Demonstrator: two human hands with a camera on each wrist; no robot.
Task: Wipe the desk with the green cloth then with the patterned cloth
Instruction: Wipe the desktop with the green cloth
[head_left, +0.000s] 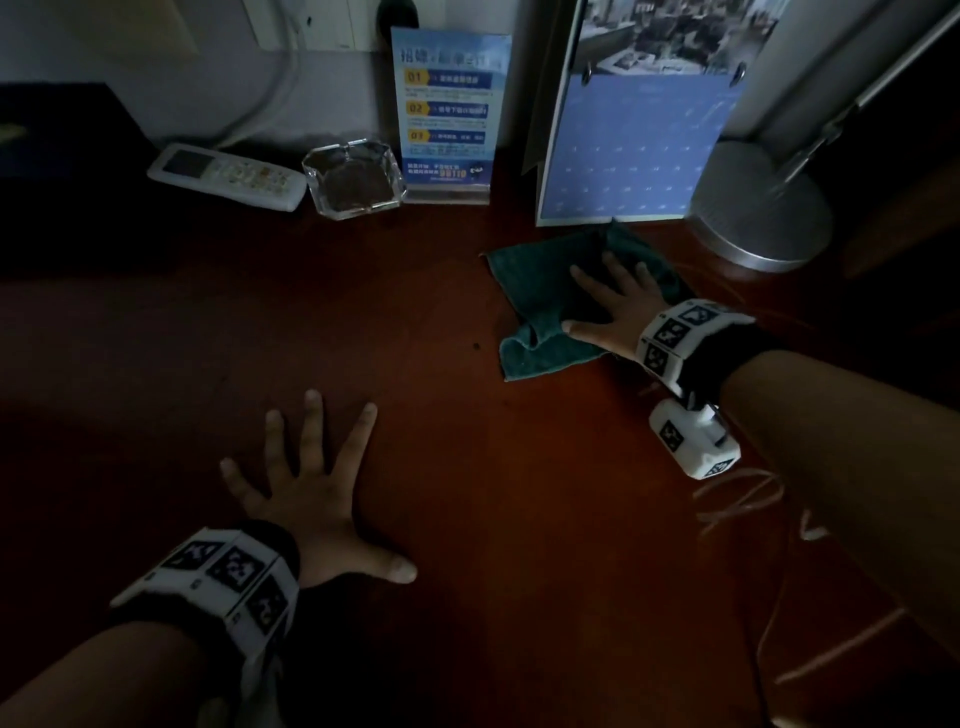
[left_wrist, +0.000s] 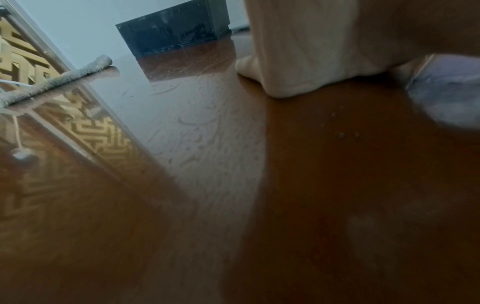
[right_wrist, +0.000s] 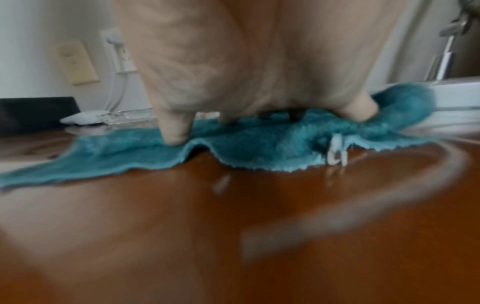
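Head view, nearest first: the left hand (head_left: 317, 499) lies flat on the bare counter (head_left: 467, 493), fingers spread wide, its grip holding nothing. Farther out and to the right, the right hand (head_left: 608, 306) presses the green cloth (head_left: 540, 291) onto the counter with straight, splayed fingers; it pins the cloth under the palm rather than clutching it. The cloth is rumpled, one corner folded over, and sits just in front of the calendar (head_left: 634, 150).

Judging from this, the first pass with the green cloth is under way at the far right of the counter. The wide stretch in front of the left hand looks not yet covered, and a dark speck (head_left: 475, 345) lies just left of the cloth. The second cloth may be the grey strip (left_wrist: 54, 82) at the counter's edge in the left wrist view, but no pattern can be made out. That pass is all still to do.

Along the back, one of each: a remote (head_left: 226, 175), a glass ashtray (head_left: 354, 179), a blue sign (head_left: 449, 111), the calendar, a lamp base (head_left: 761, 208). Two hands, one green cloth.
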